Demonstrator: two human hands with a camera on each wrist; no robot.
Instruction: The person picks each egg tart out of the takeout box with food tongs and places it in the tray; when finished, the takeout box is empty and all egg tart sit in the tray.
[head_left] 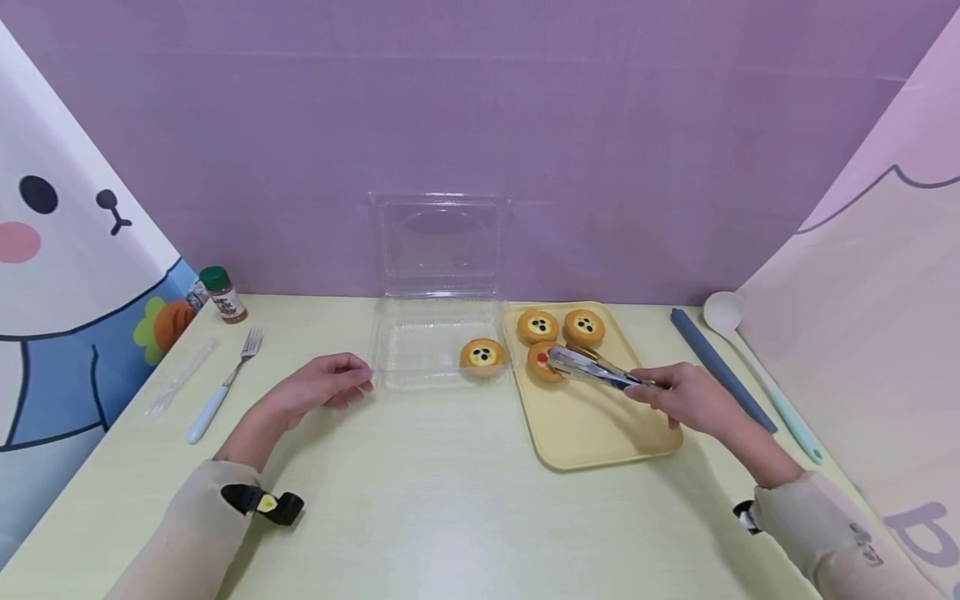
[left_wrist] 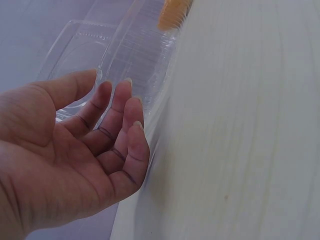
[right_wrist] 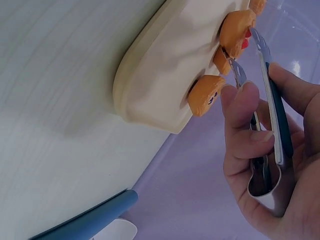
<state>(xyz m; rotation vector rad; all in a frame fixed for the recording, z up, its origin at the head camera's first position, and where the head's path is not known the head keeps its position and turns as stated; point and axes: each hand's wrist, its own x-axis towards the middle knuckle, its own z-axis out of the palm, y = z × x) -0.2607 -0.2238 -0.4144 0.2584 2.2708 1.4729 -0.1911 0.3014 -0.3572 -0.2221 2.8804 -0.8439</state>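
Note:
In my right hand (head_left: 686, 398) I grip a pair of metal tongs (right_wrist: 274, 115) with dark grips. The tips of the tongs stand at a tart with red topping (head_left: 543, 362) on the yellow tray (head_left: 600, 437). Behind it on the tray sit two tarts with dark dots, one on the left (head_left: 537, 326) and one on the right (head_left: 584, 327). Another dotted tart (head_left: 483, 356) lies in the clear plastic box (head_left: 420, 337), whose lid (head_left: 441, 242) stands up. Beside the box's left front corner hovers my left hand (head_left: 322, 383), fingers loosely bent, holding nothing.
On the left are a fork (head_left: 225, 392), a clear plastic strip (head_left: 180, 379) and a spice jar (head_left: 223, 294) with a green cap. Right of the tray lie a dark blue bar (head_left: 723, 368) and a white spoon (head_left: 761, 367) with a mint handle. A purple backdrop (head_left: 600, 150) closes off the back.

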